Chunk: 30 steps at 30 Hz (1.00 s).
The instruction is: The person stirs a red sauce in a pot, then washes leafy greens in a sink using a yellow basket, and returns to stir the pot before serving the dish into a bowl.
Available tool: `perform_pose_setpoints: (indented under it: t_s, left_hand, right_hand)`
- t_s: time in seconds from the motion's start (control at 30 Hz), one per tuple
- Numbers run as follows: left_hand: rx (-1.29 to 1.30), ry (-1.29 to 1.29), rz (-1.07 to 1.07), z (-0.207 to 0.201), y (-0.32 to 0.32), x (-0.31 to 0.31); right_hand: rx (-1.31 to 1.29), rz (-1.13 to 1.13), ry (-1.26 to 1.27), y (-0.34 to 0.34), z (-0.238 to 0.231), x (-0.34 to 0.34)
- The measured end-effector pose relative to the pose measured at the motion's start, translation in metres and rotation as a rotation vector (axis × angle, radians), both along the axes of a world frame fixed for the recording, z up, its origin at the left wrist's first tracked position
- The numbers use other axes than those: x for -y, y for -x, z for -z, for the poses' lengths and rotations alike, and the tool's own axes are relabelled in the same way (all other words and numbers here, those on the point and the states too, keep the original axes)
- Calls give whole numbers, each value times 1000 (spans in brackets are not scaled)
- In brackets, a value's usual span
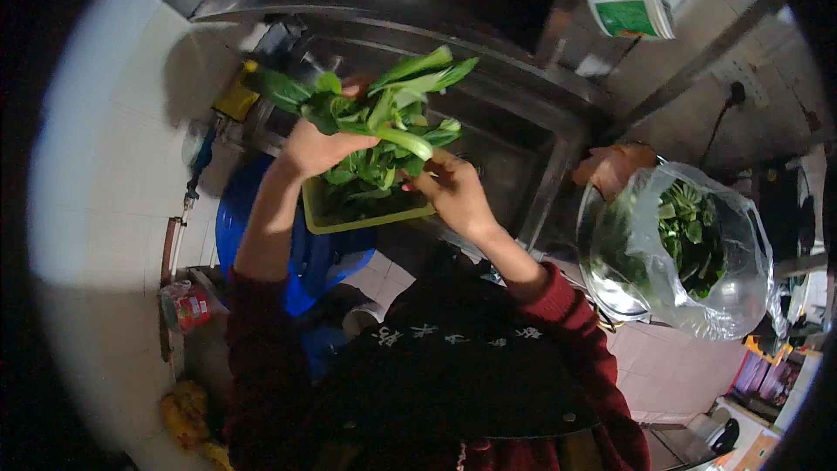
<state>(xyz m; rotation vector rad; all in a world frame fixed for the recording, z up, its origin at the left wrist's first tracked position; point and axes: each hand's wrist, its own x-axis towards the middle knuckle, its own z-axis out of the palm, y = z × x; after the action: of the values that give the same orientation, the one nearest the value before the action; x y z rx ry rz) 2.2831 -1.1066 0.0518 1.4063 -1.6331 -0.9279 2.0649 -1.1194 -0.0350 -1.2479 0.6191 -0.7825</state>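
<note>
A bunch of leafy greens [401, 109] with pale green stalks is in my left hand [321, 150], whose thumb presses across them. Just below, a yellow-green plastic basket [366, 225] holds more dark leaves, partly hidden by the bunch. My right hand [458, 196] is at the basket's right side, its fingers curled and pinching at the lower leaves of the bunch. Its fingertips are partly hidden among the leaves.
A metal sink [532, 183] lies beyond my hands. At right, a clear plastic bag [741, 262] of greens sits in a shiny metal bowl [593, 231]. A blue tub [240, 209] stands below left. A white-and-green container [629, 10] is at upper right.
</note>
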Motion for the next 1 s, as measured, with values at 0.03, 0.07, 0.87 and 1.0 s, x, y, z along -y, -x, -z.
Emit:
perform_pose_setpoints:
  t_s: [0.03,0.07,0.87,1.0]
  left_hand:
    - [-117,-57,-104,26,-12,-7]
    - [28,-18,-139,48,-25,-11]
    - [741,-53,-13,194,-91,-48]
    - [275,-33,-95,176,-59,-34]
  right_hand:
    - [-90,-50,-35,-15,18,5]
    - [-101,-70,-38,-29,38,8]
    - [-157,-21,-340,-56,140,35]
    - [19,27,-367,-63,127,31]
